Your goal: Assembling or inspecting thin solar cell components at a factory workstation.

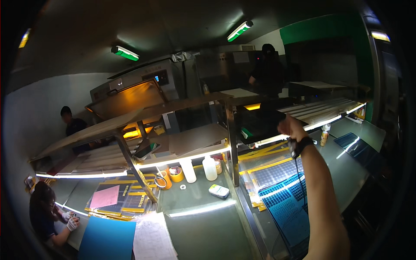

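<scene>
Right hand [289,125]: raised to the shelf, fingers closed on the edge of a dark flat panel [260,123] lying on the middle shelf [195,141]; a strap with a cord circles the wrist
Left hand: out of view
Panel: directly left of the hand, resting flat on the shelf, above the lit strip light [329,121]
Below the hand: blue patterned sheet [286,203] on the glass worktable [203,225]
Step, as I judge it: taking hold of the panel at the shelf
Next move calls for: a level, steady pull clear of the steel upright [231,143]
</scene>
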`<state>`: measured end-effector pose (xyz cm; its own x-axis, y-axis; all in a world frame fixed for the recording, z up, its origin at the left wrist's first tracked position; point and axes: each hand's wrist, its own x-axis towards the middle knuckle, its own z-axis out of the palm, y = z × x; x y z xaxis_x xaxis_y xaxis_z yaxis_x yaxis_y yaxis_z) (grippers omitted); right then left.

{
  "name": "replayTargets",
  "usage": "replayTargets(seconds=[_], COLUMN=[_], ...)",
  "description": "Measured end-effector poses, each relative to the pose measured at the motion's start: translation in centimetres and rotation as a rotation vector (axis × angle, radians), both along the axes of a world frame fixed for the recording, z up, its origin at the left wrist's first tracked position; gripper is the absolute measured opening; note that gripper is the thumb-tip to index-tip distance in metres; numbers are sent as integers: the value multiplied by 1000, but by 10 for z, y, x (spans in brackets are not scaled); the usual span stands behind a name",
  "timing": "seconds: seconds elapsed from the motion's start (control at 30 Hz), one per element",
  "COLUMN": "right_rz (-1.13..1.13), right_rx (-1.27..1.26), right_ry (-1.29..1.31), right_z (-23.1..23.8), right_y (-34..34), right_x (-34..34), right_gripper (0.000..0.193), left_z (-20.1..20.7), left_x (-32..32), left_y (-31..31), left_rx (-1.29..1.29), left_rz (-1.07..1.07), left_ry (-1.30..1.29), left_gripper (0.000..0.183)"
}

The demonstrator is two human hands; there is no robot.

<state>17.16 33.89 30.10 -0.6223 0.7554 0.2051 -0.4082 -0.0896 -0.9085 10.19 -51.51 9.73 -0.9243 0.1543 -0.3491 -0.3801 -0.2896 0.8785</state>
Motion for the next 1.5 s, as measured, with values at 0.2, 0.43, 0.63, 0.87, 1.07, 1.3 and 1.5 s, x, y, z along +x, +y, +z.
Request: replayTargets(seconds=[0.2,0.43,0.63,0.87,1.07,1.3,1.5], right_rz=[-265,-385,-389,-207,-323,-510,-205], right_rx=[-179,-156,-183,-289,-466,-623,-2], right_ry=[-184,-376,61,244,146,-150,-630], right_z=[-53,-55,-82,-130,-225,-305,-352], right_y=[6,-5,3,-138,-300,-368,-327], right_x=[-35,-63,-44,179,339,367,375], right_gripper=[53,33,20,18,9,4,26], left_z=[2,-16,2,-8,-37,27,20], left_x=[7,14,15,-3,-56,-12,61], left_y=[-14,-27,-9,-31,-30,-6,-152], left_rx=[-127,-73,-116,-70,-15,-101,-198], left_rz=[0,36,-29,-37,-166,-171,315], left_ry=[33,-69,-58,-52,56,129,194], left_gripper=[28,26,27,33,26,23,28])
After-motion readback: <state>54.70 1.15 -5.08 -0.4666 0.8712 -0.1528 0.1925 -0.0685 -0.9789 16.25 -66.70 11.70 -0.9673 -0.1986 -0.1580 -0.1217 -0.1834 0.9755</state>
